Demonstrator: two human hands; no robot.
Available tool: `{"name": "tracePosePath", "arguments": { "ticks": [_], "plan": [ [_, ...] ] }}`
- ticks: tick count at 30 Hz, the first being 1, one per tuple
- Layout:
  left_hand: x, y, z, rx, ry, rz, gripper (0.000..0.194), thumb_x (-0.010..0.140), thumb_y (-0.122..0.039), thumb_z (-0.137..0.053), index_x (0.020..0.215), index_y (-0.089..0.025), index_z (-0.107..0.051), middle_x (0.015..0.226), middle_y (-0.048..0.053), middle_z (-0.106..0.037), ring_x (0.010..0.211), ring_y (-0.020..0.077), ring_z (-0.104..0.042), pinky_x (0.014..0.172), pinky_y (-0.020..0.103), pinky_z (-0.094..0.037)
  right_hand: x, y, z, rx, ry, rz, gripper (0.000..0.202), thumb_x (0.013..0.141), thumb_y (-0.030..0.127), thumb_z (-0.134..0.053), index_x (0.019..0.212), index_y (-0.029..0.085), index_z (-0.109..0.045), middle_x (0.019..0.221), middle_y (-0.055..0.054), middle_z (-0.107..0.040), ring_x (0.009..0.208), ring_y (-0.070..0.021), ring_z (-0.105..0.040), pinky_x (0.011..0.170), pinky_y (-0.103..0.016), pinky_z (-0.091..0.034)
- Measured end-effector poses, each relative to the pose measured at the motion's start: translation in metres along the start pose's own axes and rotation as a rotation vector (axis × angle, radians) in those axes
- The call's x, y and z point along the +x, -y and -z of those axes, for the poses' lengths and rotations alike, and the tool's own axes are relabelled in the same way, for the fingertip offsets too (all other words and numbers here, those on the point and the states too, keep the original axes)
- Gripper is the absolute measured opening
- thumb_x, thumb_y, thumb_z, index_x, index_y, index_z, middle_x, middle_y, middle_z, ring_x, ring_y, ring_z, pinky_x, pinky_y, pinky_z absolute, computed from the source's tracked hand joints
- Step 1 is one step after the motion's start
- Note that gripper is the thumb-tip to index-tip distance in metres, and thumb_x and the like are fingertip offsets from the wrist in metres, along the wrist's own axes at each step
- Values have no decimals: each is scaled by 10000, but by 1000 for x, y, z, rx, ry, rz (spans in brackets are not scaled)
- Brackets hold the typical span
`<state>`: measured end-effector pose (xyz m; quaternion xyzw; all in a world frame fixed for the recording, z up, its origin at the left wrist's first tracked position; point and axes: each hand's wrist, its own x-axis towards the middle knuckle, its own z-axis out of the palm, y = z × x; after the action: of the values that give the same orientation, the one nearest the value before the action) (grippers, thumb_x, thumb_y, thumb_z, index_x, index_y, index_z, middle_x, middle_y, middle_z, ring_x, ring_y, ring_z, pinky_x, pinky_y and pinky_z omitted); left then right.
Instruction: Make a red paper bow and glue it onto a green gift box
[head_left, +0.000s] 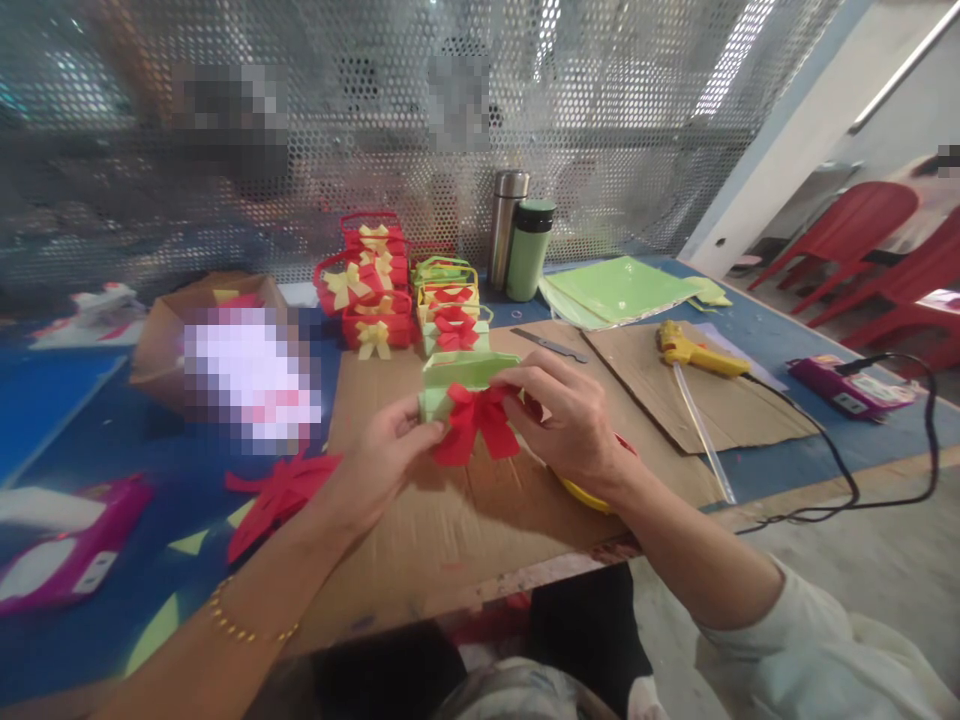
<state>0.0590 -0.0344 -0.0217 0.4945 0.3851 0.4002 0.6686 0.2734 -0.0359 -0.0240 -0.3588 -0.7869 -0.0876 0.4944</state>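
Pale-green paper box (469, 372) with a red paper bow (466, 432) on its front, held between both hands over brown cardboard (442, 545) on the blue surface (184, 475).
Pinches the box's left edge between thumb and fingers of the left hand (397, 440), nearly closed; grasps the bow's upper right with the right hand (566, 412), fingers bent and drawn together, thumb mostly hidden. Has beyond, before the perforated metal panel (630, 130), red paper baskets (401, 332) with yellow bows, a steel flask (502, 230) and a green tumbler (529, 262); to the right, a yellow glue gun (703, 357).
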Motion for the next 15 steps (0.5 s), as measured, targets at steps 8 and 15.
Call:
{"name": "tracePosePath", "arguments": {
  "ticks": [8, 15],
  "plan": [
    [1, 0, -1, -9, 0, 0, 289, 765, -295, -822, 1030, -188, -782, 923, 33, -774, 842, 177, -675, 822, 303, -514, 0, 0, 1, 17, 2, -11, 196, 947, 71, -550, 937, 194, -702, 773, -6, -610, 590, -117, -541, 565, -251, -457],
    [0, 0, -1, 8, 0, 0, 295, 766, -306, -821, 1035, -192, -782, 937, 34, -777, 854, 185, -684, 818, 299, -515, 0, 0, 1, 23, -4, -9, 191, 944, 70, -550, 933, 188, -701, 763, -6, -602, 591, -118, -537, 564, -254, -453]
  ]
}}
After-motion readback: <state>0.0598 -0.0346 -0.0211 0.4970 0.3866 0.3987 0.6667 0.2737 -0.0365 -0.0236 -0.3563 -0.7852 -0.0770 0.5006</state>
